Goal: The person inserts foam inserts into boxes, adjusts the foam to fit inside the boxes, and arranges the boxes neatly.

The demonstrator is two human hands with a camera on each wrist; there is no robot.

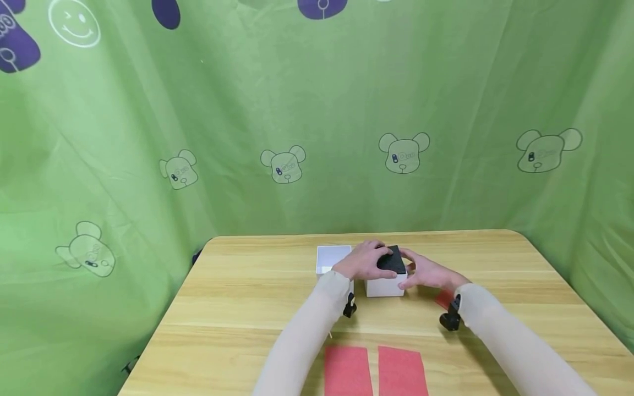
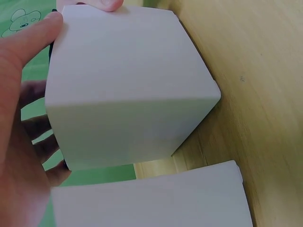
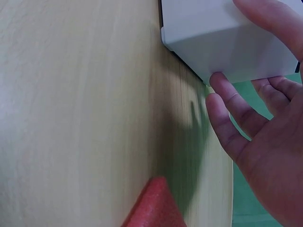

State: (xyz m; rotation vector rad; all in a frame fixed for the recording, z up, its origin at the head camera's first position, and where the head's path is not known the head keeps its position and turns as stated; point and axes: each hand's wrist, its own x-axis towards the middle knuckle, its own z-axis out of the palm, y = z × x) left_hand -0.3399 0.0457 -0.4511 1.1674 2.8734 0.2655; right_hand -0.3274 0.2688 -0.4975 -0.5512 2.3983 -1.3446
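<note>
A white box (image 1: 385, 287) with a black top (image 1: 393, 262) stands toward the back of the table. Over its top lies my left hand (image 1: 364, 261), thumb along the front edge; in the left wrist view its other fingers bend around the far edge of the box (image 2: 128, 61). My right hand (image 1: 428, 270) holds the box from the right, thumb on the front face and fingers behind. The right wrist view shows those fingers (image 3: 236, 106) spread against the box's side. Left of it is a second white box (image 1: 334, 254), open at the top and partly covered by my left hand.
Two red sheets (image 1: 348, 371) lie side by side at the front of the wooden table (image 1: 247, 313). Another red piece (image 1: 443, 298) lies under my right wrist, partly hidden. A green printed curtain (image 1: 337, 110) hangs behind the table.
</note>
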